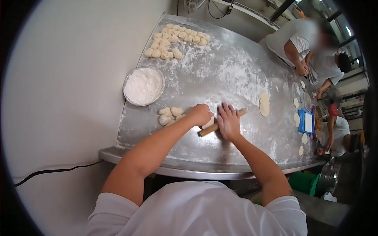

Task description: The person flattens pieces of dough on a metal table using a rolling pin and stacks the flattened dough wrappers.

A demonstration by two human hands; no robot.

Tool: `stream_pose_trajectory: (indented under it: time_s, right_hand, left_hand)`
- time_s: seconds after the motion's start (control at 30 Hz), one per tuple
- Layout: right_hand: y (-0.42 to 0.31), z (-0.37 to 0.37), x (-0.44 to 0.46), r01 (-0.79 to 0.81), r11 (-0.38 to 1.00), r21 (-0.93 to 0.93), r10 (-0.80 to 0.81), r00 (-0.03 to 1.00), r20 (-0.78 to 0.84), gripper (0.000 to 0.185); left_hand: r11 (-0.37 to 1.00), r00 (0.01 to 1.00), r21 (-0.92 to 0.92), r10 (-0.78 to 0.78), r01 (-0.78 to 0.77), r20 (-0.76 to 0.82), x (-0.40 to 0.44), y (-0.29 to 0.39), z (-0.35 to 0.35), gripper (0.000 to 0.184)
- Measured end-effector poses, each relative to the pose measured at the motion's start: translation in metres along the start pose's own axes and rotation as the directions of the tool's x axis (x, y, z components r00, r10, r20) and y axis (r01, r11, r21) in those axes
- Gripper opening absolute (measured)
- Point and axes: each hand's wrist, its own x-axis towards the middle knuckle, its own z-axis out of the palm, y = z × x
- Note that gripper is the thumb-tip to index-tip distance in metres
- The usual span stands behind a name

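A wooden rolling pin [210,129] lies slantwise on the floured steel table. The palm of my right hand [229,122] rests flat on it with the fingers stretched out. Partly under the pin is a small flattened round of dough [208,123]. My left hand [201,114] is closed in a pinch at the edge of this round. Beside my left forearm sits a small group of dough balls [168,116], partly hidden by the arm. To the right lie overlapping rolled dough wrappers [264,105].
A metal bowl of flour [143,85] stands by the wall at the left edge. Many dough balls [165,41] lie at the far left. Several wrappers [297,119] and a blue tray [306,121] are along the right side, where several people [295,39] work.
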Motion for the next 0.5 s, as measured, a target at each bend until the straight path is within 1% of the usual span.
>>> stream_pose_trajectory:
  time_s: [0.03,0.07,0.13,0.17,0.2,0.23,0.33,0.37,0.43,0.5]
  right_hand:
    - [0.011,0.0,-0.028,0.053,0.999,0.002,-0.053,0.998,-0.021,0.057]
    - [0.02,-0.001,-0.048,0.108,0.994,0.002,-0.108,0.993,-0.039,0.055]
    - [0.021,-0.005,-0.049,0.066,0.998,-0.015,-0.066,0.998,-0.019,0.055]
    - [0.019,-0.001,-0.037,0.035,0.999,-0.026,-0.035,0.999,-0.022,0.056]
    - [0.015,0.001,-0.019,0.007,0.999,-0.036,-0.008,1.0,-0.025,0.056]
    - [0.008,0.004,0.004,-0.017,0.995,-0.103,0.014,1.0,-0.026,0.058]
    - [-0.012,-0.004,0.069,-0.129,0.988,-0.08,0.124,0.991,-0.059,0.065]
    - [-0.016,-0.001,0.081,-0.153,0.988,-0.023,0.15,0.984,-0.098,0.064]
    - [-0.017,0.005,0.103,-0.18,0.98,0.089,0.194,0.962,-0.191,0.063]
    - [-0.008,0.011,0.082,-0.096,0.981,0.169,0.127,0.974,-0.187,0.061]
  left_hand:
    - [0.996,0.998,-0.075,-0.037,0.041,0.051,0.001,0.0,-0.002,0.035]
    - [0.987,0.992,-0.149,-0.038,0.056,0.12,0.003,-0.005,0.0,0.034]
    - [0.952,0.963,-0.286,-0.028,0.107,0.268,0.003,-0.011,0.0,0.033]
    - [0.986,0.967,-0.162,-0.002,0.044,0.255,0.004,-0.013,0.003,0.034]
    - [0.999,0.97,-0.035,0.025,-0.017,0.242,-0.006,0.0,-0.01,0.035]
    - [0.993,0.972,0.093,0.053,-0.076,0.229,-0.012,0.009,-0.019,0.036]
    - [0.972,0.998,0.228,0.041,-0.051,0.049,-0.01,0.016,-0.016,0.038]
    - [0.968,0.996,0.238,0.083,-0.078,-0.014,-0.001,0.005,-0.007,0.041]
    - [0.983,0.996,0.178,0.064,-0.051,-0.067,0.005,-0.003,-0.004,0.039]
    - [0.996,0.996,0.091,0.029,-0.021,-0.085,0.01,-0.01,0.0,0.037]
